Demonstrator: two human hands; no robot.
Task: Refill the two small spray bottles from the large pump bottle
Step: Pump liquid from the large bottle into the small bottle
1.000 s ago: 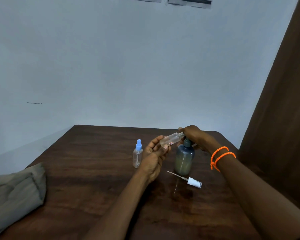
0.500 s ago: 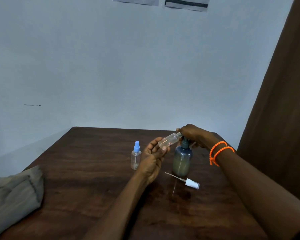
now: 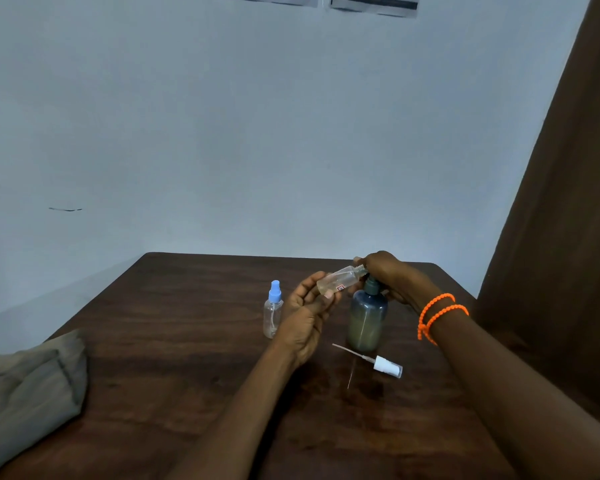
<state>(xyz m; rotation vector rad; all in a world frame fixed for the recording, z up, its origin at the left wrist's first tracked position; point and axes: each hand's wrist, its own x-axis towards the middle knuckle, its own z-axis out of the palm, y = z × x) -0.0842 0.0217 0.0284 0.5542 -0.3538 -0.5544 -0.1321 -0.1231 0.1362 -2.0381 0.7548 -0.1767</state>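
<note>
Left hand [image 3: 309, 306] holds open bottle [image 3: 340, 281] tilted, mouth at pump [image 3: 367, 317] nozzle to catch liquid. Right hand [image 3: 383, 271] curls over pump head, probably pressing. Capped bottle [image 3: 273, 310] waits left; sprayer [image 3: 385, 366] lies on tabletop [image 3: 187, 341].

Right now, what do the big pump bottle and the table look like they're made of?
Pump bottle: likely plastic, smoky grey and translucent, since murky liquid shows through its wall. Table: dark wood or wood veneer, with visible grain and a slight sheen.
</note>
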